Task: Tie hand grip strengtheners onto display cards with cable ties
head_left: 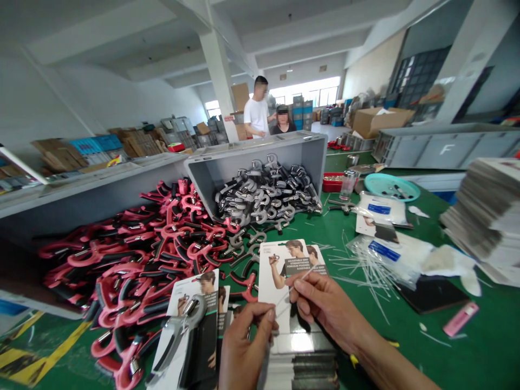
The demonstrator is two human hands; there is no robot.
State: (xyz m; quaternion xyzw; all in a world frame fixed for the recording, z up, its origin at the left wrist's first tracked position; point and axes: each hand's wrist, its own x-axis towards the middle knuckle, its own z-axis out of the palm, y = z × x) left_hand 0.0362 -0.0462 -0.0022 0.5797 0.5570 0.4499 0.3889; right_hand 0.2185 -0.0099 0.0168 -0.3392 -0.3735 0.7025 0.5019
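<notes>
A thin white cable tie (286, 299) runs slantwise between my hands. My right hand (325, 303) pinches its upper part between thumb and fingers, and the lower end meets the pinched fingertips of my left hand (251, 341). Beneath both hands lies a stack of printed cardboard backing cards (280, 271), marked as packaging for an adjustable grip strengthener. Left of my left hand, a grey and black hand grip (190, 325) lies on another printed card (174, 303). Loose white cable ties (371, 271) fan out on the green table beyond my right hand.
Pink hand grips (162, 254) spill from a tipped grey crate at left; grey ones (264, 195) fill a second crate (260, 142). Bagged cable ties (382, 208), a teal plate (392, 187), a pink lighter (460, 319) and stacked paper (483, 211) lie rightward. Two people are behind the crates.
</notes>
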